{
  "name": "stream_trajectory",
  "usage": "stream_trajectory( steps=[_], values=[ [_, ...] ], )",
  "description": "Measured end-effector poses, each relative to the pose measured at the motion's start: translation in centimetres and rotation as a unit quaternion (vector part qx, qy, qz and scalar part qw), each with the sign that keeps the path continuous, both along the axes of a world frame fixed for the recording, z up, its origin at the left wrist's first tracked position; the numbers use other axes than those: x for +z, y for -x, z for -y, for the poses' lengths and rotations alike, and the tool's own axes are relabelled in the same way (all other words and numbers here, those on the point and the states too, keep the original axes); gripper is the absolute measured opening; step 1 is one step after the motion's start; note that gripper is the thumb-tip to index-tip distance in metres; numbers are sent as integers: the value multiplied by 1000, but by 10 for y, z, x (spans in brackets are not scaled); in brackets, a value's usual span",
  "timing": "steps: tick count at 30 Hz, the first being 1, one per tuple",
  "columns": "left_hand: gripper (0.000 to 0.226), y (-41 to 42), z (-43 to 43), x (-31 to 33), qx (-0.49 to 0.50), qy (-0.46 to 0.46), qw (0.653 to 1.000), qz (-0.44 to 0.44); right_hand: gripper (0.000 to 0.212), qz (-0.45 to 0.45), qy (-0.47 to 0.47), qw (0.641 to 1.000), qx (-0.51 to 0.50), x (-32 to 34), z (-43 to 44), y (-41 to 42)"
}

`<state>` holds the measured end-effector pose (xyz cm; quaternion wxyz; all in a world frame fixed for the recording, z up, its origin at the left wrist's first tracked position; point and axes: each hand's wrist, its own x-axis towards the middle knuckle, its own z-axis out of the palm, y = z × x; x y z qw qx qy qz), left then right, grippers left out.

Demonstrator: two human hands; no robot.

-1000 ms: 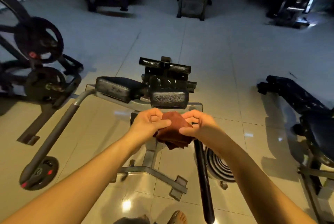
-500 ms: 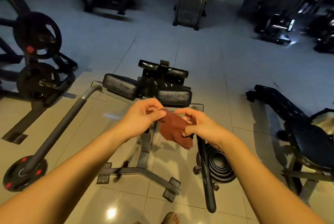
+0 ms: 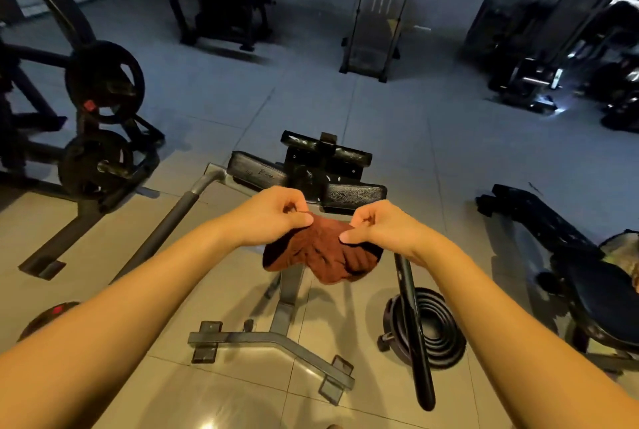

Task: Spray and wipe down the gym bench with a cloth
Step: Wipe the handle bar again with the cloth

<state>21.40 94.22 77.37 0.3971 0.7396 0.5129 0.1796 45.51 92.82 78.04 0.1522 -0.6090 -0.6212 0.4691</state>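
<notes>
At the far left, weight plates [image 3: 103,82] hang on a rack, and no spray bottle is in view, so I judge that neither spraying nor wiping has begun. The left hand [image 3: 273,217] pinches one edge of the rust-brown cloth [image 3: 321,255] in its grip and the right hand [image 3: 383,228] pinches the other, holding it in the air before the black bench [image 3: 352,195] pads without touching them. Compared with half a second ago, the hands are farther apart and the cloth, then bunched, is pulled wider.
</notes>
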Motion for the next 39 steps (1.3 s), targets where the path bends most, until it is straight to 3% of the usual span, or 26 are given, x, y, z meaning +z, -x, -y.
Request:
stream_trajectory(
  steps=[2, 4, 9, 11, 14, 17, 19, 21, 23, 25, 28, 31, 34, 36, 39],
  values=[
    [16, -11, 5, -18, 51, -47, 996, -63, 29, 86, -45, 995, -28, -8, -1, 11],
    [18, -27, 14, -34, 123, -66, 988, -72, 25, 96, -37, 992, -67, -16, 3, 20],
    [16, -68, 28, -61, 252, 40, 964, 70, 21, -52, 104, 975, -191, -30, 12, 12],
    [19, -82, 33, -66, 242, 61, 962, 107, 44, -99, 141, 961, -215, -31, 14, 3],
    [30, -93, 36, -65, 164, 133, 960, 184, 24, -169, 168, 944, -229, -34, 11, -20],
    [29, -103, 28, -68, 118, 156, 962, 191, 24, -193, 175, 949, -176, -35, 5, -57],
    [20, -115, 20, -65, 139, 147, 964, 173, 15, -131, 98, 976, -142, -44, -5, -81],
    [17, -131, 13, -59, 166, 160, 956, 181, 27, -103, 49, 989, -89, -53, -15, -102],
    [15, -145, 7, -52, 187, 186, 943, 204, 40, -127, 94, 987, 5, -63, -20, -118],
    [15, -156, 3, -48, 192, 214, 931, 224, 30, -150, 129, 978, 69, -71, -22, -132],
    [17, -169, 2, -54, 251, 267, 893, 263, 25, -211, 123, 966, 84, -75, -26, -149],
    [21, -174, 12, -68, 327, 375, 808, 314, 22, -202, 123, 966, 99, -78, -29, -155],
    [49, -172, 29, -84, 344, 459, 747, 337, 23, -181, 65, 973, 125, -85, -26, -151],
    [35, -174, 40, -91, 348, 483, 721, 356, 26, -184, 10, 973, 137, -91, -24, -149],
    [16, -180, 53, -100, 343, 503, 696, 382, 25, -225, 25, 960, 162, -97, -22, -148]
  ],
)
